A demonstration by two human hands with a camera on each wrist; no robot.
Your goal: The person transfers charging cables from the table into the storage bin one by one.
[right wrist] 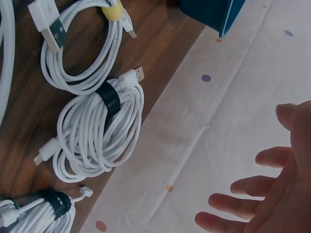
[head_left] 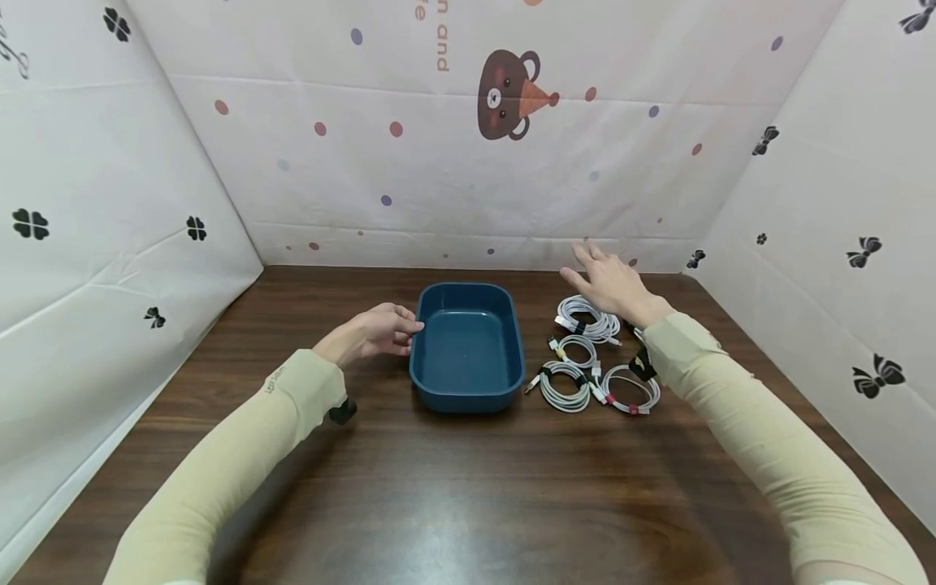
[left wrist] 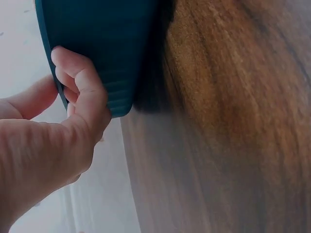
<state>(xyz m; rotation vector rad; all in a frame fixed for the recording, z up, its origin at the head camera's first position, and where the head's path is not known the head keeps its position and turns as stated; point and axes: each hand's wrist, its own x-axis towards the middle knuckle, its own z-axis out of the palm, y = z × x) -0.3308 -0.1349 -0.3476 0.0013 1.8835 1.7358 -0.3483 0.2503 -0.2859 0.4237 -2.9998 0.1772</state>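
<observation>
A dark blue plastic bin (head_left: 468, 401) stands on the wooden table. My left hand (head_left: 382, 330) pinches its left rim; the left wrist view shows the thumb on one side of the wall (left wrist: 109, 29) and curled fingers on the other. Over the far right part of the table, my right hand (head_left: 610, 283) is held with fingers spread and nothing in it. Below and beside it lie several coiled white cables (head_left: 566, 398). The thick coil (right wrist: 97, 131) with a black strap is nearest to that hand. Another coil (right wrist: 53, 73) has a yellow tie.
One coil with red ties (head_left: 634, 408) lies at the right of the group, partly near the right sleeve (head_left: 687, 349). White patterned cloth (head_left: 453, 187) walls off the table's back and both sides. The bare wooden tabletop (head_left: 453, 487) stretches in front of the bin.
</observation>
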